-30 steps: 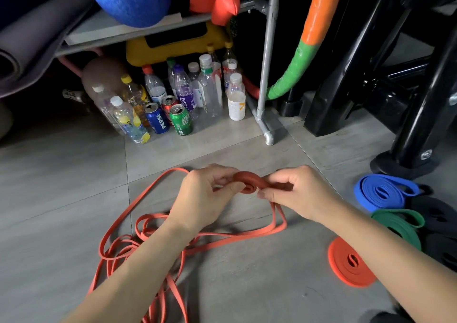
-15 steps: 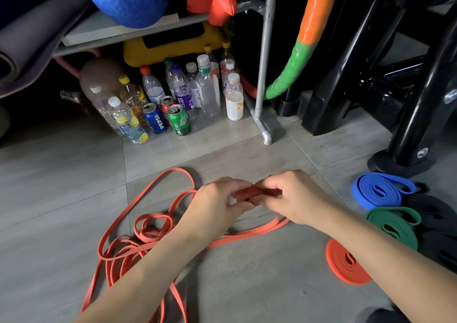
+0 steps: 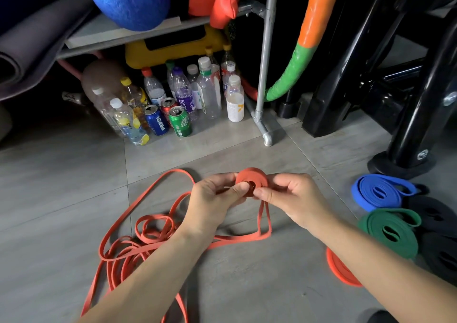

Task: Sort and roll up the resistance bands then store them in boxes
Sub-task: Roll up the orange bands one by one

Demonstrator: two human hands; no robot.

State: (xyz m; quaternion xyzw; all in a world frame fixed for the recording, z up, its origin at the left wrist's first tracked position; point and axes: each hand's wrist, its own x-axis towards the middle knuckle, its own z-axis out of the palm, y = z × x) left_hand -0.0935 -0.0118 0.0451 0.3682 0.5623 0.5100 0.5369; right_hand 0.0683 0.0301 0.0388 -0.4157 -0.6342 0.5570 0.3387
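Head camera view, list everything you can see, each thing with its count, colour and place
Partly rolled rubber resistance band: one, orange, coil held up between both hands, loose tail tangled on the grey floor at left.
Rolled bands: one blue, one green, one orange, at least two black, floor at right.
Plastic bottles: many, mostly clear, under the shelf.
Drink cans: blue, green, red, before the bottles.
Fuzzy ball: one, blue, on the shelf.
Left hand, right hand: pinching the coil.

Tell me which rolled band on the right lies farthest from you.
The blue roll, at the far end of that group; the green roll and the orange roll lie nearer you.
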